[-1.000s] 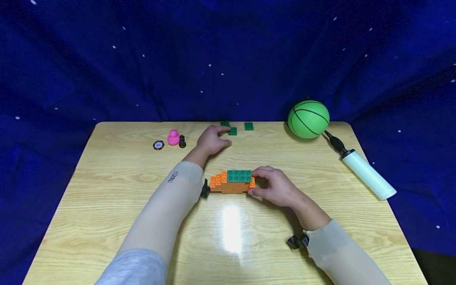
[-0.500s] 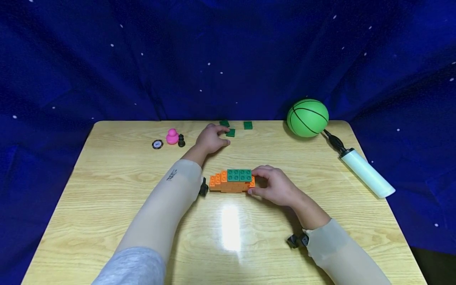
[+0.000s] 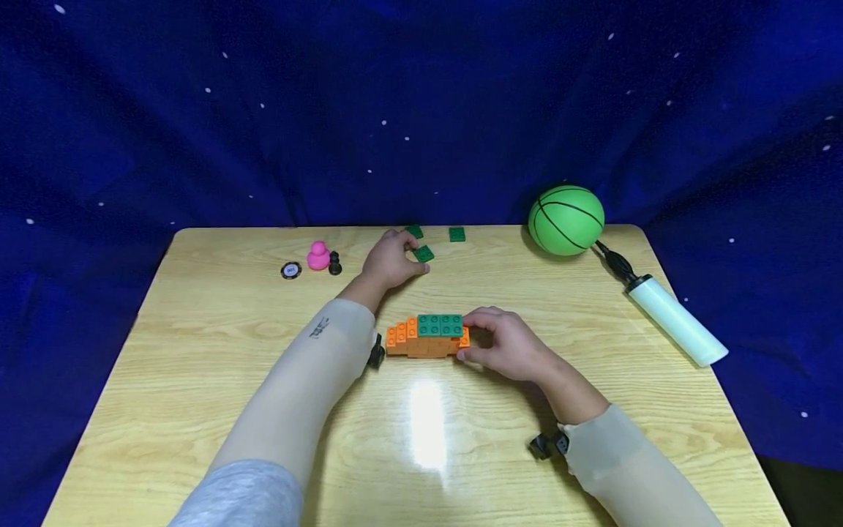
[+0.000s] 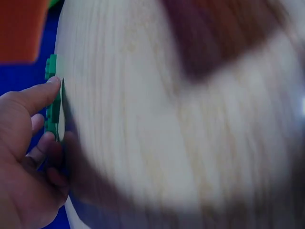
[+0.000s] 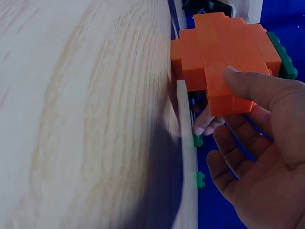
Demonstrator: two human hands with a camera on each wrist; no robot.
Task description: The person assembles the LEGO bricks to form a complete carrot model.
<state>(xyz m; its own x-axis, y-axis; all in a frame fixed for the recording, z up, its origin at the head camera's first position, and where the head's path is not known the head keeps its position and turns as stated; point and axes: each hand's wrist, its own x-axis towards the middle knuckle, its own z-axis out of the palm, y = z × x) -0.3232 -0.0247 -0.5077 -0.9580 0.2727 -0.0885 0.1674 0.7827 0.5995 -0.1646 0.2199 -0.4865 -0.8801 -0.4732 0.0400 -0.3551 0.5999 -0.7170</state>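
My right hand holds the right end of an orange toy-brick model, thumb on the near side and fingers behind. Two green bricks top the model, and its left end steps down. In the right wrist view, the stepped orange underside shows above the palm. Near the table's back edge, my left hand reaches over a flat green brick. Its index finger touches the brick's far left corner, with the thumb spread just in front. The left wrist view shows green bricks edge-on between thumb and fingers.
Two more green bricks lie at the back edge, one behind the left hand and another to its right. A pink duck, black pawn and poker chip sit left. A green ball and pump are right.
The green brick under my left fingers has slid slightly toward me and turned, coming nearer the thumb. My left index finger has bent more. The right hand and the model stay in place.
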